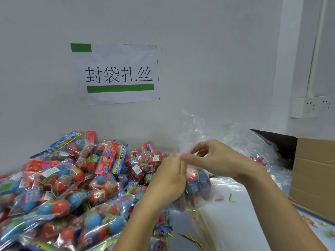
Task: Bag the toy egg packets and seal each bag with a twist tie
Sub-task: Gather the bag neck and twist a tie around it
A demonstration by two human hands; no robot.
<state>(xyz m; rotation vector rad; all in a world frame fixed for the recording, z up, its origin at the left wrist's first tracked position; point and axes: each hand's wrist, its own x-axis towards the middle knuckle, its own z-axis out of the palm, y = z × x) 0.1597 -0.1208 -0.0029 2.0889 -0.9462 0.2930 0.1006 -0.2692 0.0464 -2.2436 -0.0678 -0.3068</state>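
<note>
Gold twist ties [190,237] loose on the table [235,223], nearest. Above them, left hand [167,175] and right hand [215,158] both pinch the gathered neck of a clear bag [196,180] with toy egg packets inside, held off the table. Left: packet heap [63,187]. Right: cardboard box [313,174]. Behind: wall sign [116,74]

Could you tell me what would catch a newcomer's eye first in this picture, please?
Probably the big heap of toy egg packets, bright red and blue, filling the lower left of the table. Next, the left hand and right hand at centre, pinching the neck of a clear bag holding packets. Above the heap, a white sign with green bars hangs on the wall.
</note>
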